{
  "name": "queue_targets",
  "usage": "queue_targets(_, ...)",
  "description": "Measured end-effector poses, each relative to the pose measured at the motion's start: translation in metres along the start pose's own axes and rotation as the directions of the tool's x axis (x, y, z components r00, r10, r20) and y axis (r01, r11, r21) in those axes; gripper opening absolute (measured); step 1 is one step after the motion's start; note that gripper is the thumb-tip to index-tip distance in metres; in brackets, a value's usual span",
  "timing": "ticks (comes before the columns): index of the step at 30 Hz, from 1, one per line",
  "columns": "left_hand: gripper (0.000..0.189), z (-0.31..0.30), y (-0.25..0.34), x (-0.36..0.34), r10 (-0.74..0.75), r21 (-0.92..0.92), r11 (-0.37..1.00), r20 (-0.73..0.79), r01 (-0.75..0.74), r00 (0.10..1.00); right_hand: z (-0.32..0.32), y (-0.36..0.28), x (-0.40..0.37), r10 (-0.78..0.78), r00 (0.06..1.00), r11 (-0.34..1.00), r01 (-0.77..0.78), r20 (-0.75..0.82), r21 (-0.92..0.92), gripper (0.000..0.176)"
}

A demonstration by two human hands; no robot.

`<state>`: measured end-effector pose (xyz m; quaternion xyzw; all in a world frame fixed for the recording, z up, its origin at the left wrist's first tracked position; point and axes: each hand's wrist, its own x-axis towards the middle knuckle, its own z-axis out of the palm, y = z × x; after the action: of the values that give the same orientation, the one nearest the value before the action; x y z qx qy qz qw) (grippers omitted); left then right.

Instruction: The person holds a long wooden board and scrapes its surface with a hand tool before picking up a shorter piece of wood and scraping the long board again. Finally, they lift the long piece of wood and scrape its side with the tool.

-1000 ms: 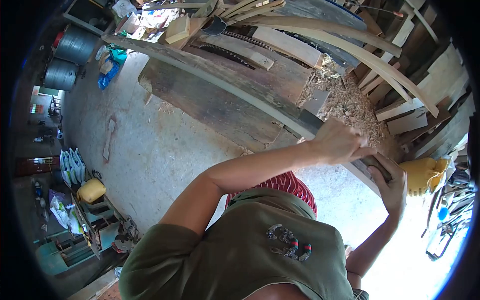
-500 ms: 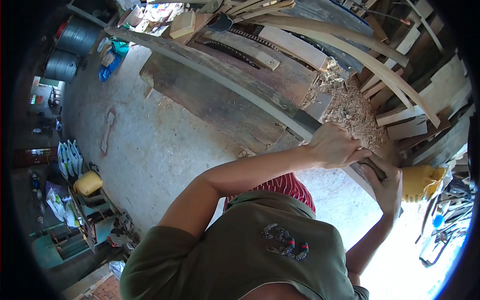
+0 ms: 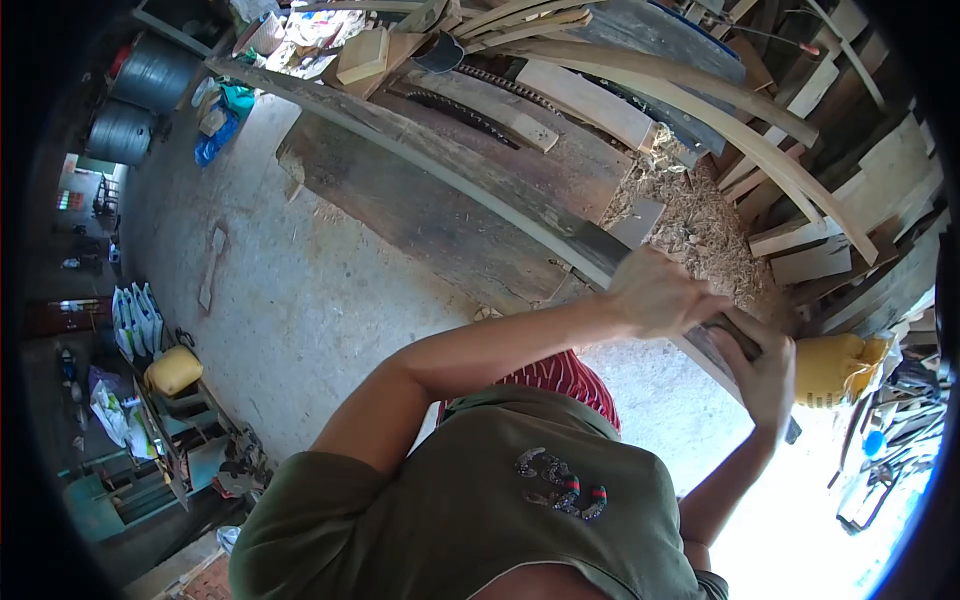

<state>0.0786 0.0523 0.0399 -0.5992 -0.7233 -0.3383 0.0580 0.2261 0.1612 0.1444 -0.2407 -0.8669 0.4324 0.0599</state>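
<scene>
A long, narrow timber (image 3: 440, 165) runs diagonally from the upper left to beneath both hands, its far end near the dark drums. My left hand (image 3: 662, 292) is closed over it, knuckles up, at the front of a brown wooden tool (image 3: 742, 338). Just to the right, my right hand (image 3: 768, 372) wraps round the rear of the same tool, thumb on the near side. The hands cover most of the tool, and its underside is hidden against the timber. The timber's near end shows beyond my right hand.
A wide dark board (image 3: 400, 215) lies under the timber. Curved wood strips (image 3: 740, 120) and shavings (image 3: 690, 225) are at the upper right. A yellow container (image 3: 835, 368) stands beside my right hand; a yellow jug (image 3: 174, 370) is at the left.
The view has shifted slightly. Both hands sit a little further left in the picture, still closed on the tool, and the timber's near end shows more below my right hand.
</scene>
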Motion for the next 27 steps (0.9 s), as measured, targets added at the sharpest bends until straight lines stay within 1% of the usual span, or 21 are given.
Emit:
queue_targets(2, 0.052, -0.020, -0.028, -0.012, 0.013, 0.251, 0.967, 0.107, -0.040, 0.994, 0.026, -0.015, 0.016, -0.019, 1.000, 0.986, 0.023, 0.025, -0.164, 0.034)
queue_targets(3, 0.049, -0.024, -0.053, -0.024, -0.024, 0.219, 0.976, 0.175, -0.015, 0.984, 0.044, -0.021, 0.021, -0.113, 0.994, 0.961, 0.109, -0.001, -0.255, 0.034)
queue_targets(4, 0.049, -0.033, -0.062, -0.028, -0.027, 0.222, 0.975, 0.176, -0.013, 0.984, 0.060, -0.027, 0.024, -0.089, 0.996, 0.965, 0.081, -0.020, -0.250, 0.036)
queue_targets(6, 0.051, -0.045, -0.072, -0.034, -0.017, 0.097, 0.995, 0.040, 0.013, 0.999, 0.064, -0.037, 0.026, -0.139, 0.990, 0.929, 0.124, -0.019, -0.349, 0.036)
queue_targets(7, 0.051, -0.041, -0.066, -0.031, -0.022, 0.099, 0.995, 0.036, 0.018, 0.999, 0.058, -0.031, 0.026, -0.110, 0.994, 0.949, 0.102, -0.012, -0.297, 0.036)
queue_targets(9, 0.056, -0.022, -0.039, -0.015, -0.035, 0.201, 0.980, 0.137, 0.007, 0.990, 0.033, -0.020, 0.020, -0.043, 0.999, 0.981, 0.044, 0.008, -0.187, 0.037)
queue_targets(10, 0.056, -0.019, -0.030, -0.008, -0.047, 0.201, 0.979, 0.127, 0.021, 0.991, 0.019, -0.015, 0.017, -0.027, 0.999, 0.977, 0.033, 0.031, -0.212, 0.038)
queue_targets(12, 0.060, -0.018, -0.015, 0.002, -0.061, 0.062, 0.996, 0.073, 0.057, 0.995, 0.011, -0.006, 0.020, -0.054, 0.998, 0.998, 0.055, 0.035, -0.031, 0.039)
queue_targets(13, 0.060, -0.020, -0.018, 0.003, -0.163, 0.050, 0.987, 0.292, 0.156, 0.942, 0.015, -0.007, 0.023, -0.055, 0.998, 0.998, 0.056, 0.042, -0.039, 0.039)
queue_targets(14, 0.060, -0.023, -0.028, -0.001, -0.165, 0.046, 0.986, 0.286, 0.158, 0.944, 0.022, -0.010, 0.029, -0.040, 0.998, 0.992, 0.045, 0.044, -0.116, 0.039)
queue_targets(15, 0.061, -0.027, -0.044, -0.011, -0.074, 0.170, 0.984, 0.139, 0.050, 0.988, 0.032, -0.018, 0.033, -0.024, 0.999, 0.982, 0.031, 0.041, -0.187, 0.039)
queue_targets(16, 0.061, -0.033, -0.058, -0.019, 0.044, 0.306, 0.951, 0.008, -0.044, 0.999, 0.047, -0.026, 0.037, -0.022, 0.999, 0.983, 0.028, 0.036, -0.184, 0.039)
queue_targets(17, 0.061, -0.042, -0.068, -0.024, 0.051, 0.307, 0.950, 0.013, -0.053, 0.999, 0.064, -0.036, 0.040, -0.052, 0.998, 0.974, 0.057, 0.027, -0.221, 0.039)
queue_targets(18, 0.063, -0.050, -0.077, -0.028, -0.010, 0.189, 0.982, 0.014, 0.007, 1.000, 0.071, -0.041, 0.042, -0.084, 0.996, 0.962, 0.087, 0.021, -0.260, 0.039)
queue_targets(19, 0.064, -0.055, -0.082, -0.030, -0.073, 0.069, 0.995, 0.023, 0.072, 0.997, 0.069, -0.042, 0.041, -0.072, 0.997, 0.947, 0.078, 0.033, -0.312, 0.039)
queue_targets(20, 0.064, -0.049, -0.076, -0.026, -0.070, 0.071, 0.995, 0.024, 0.069, 0.997, 0.064, -0.042, 0.037, -0.073, 0.997, 0.947, 0.078, 0.030, -0.311, 0.039)
queue_targets(22, 0.068, -0.026, -0.051, -0.014, -0.103, 0.119, 0.990, 0.190, 0.082, 0.976, 0.041, -0.030, 0.027, 0.042, 0.998, 0.979, -0.033, 0.039, -0.201, 0.038)
queue_targets(23, 0.069, -0.035, -0.033, -0.006, -0.147, -0.009, 0.988, 0.273, 0.156, 0.951, 0.029, -0.014, 0.023, -0.018, 0.999, 0.985, 0.025, 0.044, -0.169, 0.038)
queue_targets(24, 0.069, -0.034, -0.030, -0.007, -0.155, -0.014, 0.986, 0.266, 0.164, 0.951, 0.027, -0.015, 0.022, -0.018, 0.998, 0.984, 0.028, 0.052, -0.178, 0.038)
queue_targets(26, 0.070, -0.034, -0.029, -0.008, -0.161, 0.021, 0.987, 0.261, 0.162, 0.952, 0.026, -0.016, 0.024, -0.061, 0.997, 0.989, 0.067, 0.048, -0.135, 0.037)
queue_targets(27, 0.070, -0.037, -0.040, -0.013, -0.168, 0.027, 0.986, 0.257, 0.167, 0.952, 0.038, -0.011, 0.032, -0.085, 0.995, 0.986, 0.092, 0.053, -0.142, 0.036)
